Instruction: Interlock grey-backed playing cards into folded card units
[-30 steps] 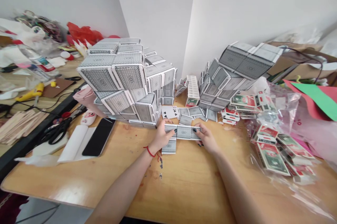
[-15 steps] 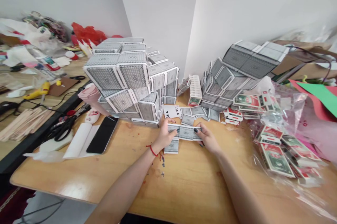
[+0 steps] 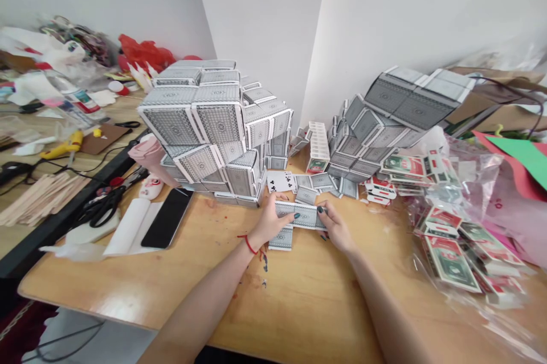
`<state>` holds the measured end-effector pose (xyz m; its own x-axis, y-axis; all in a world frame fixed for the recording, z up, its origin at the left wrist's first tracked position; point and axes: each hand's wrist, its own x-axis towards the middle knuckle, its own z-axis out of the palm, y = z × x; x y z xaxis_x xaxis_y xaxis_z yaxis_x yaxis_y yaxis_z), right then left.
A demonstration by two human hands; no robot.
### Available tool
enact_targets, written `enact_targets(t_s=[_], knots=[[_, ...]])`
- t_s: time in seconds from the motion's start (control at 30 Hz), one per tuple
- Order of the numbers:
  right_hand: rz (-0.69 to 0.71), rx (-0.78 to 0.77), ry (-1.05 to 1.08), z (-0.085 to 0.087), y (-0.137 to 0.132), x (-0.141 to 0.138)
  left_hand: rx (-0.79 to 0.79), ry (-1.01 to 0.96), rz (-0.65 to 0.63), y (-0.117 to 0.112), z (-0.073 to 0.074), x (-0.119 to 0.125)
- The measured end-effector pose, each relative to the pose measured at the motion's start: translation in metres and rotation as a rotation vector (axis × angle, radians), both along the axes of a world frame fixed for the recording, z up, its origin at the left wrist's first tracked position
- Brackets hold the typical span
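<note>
A person's left hand (image 3: pixel 271 220) and right hand (image 3: pixel 339 230) held a strip of patterned cards (image 3: pixel 306 215) between them, low over the near middle of a wooden table (image 3: pixel 299 301), as seen from where I stood. Each hand had its end clamped, thumb on the front and fingers curled behind, though how hard they pressed I could not tell. The trouble most likely from there, in my judgement, was a bend or a parted seam: a tug outward could strain the join, while a push inward could make the thin card buckle. A low sweep might also have nudged the patterned piece (image 3: pixel 281 240) lying just below the left hand, or the small card piece (image 3: pixel 306 195) just beyond the strip. A wide reach to the left risked jarring the tall stack of card blocks (image 3: pixel 220 125), whose upper tiers jutted out over the lower ones. The strip itself looked flat and fairly straight, longer than it was tall, its grey-blue backs printed in a fine lattice with a central medallion, edged in white, with a seam line crossing it.
</note>
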<state>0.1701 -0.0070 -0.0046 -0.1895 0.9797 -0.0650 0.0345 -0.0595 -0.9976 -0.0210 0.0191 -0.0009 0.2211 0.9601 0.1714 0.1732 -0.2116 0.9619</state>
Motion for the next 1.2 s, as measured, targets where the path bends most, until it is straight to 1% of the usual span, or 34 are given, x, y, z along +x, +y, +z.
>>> enact_targets(t_s=[0.13, 0.27, 0.43, 0.63, 0.73, 0.87, 1.0, 1.07, 1.13, 1.2], knots=[[-0.003, -0.024, 0.011, 0.002, -0.001, -0.004, 0.02, 0.064, 0.03, -0.001, 0.003, 0.001], [-0.002, -0.037, -0.001, 0.001, -0.002, -0.006, -0.003, 0.061, 0.025, -0.002, 0.002, 0.0], [0.013, -0.04, 0.0, -0.002, -0.002, -0.006, 0.016, 0.08, 0.03, -0.002, 0.003, -0.001], [0.028, -0.054, 0.011, -0.006, -0.001, -0.006, 0.017, 0.064, 0.012, -0.002, 0.003, -0.001], [0.014, -0.06, 0.037, -0.006, -0.002, -0.007, 0.012, 0.042, 0.002, -0.002, 0.004, -0.002], [-0.071, -0.029, 0.127, -0.001, -0.003, -0.009, -0.02, -0.051, -0.029, -0.003, 0.007, -0.007], [-0.184, 0.042, 0.162, 0.002, -0.003, -0.006, -0.136, -0.227, -0.145, -0.003, 0.007, -0.01], [-0.242, 0.069, 0.174, 0.002, -0.002, -0.002, -0.163, -0.28, -0.186, -0.003, 0.006, -0.009], [-0.292, 0.09, 0.197, 0.001, -0.002, 0.002, -0.115, -0.275, -0.169, -0.005, 0.005, -0.007], [-0.33, 0.105, 0.227, 0.002, -0.002, 0.006, 0.035, -0.214, -0.116, -0.009, 0.006, -0.005]])
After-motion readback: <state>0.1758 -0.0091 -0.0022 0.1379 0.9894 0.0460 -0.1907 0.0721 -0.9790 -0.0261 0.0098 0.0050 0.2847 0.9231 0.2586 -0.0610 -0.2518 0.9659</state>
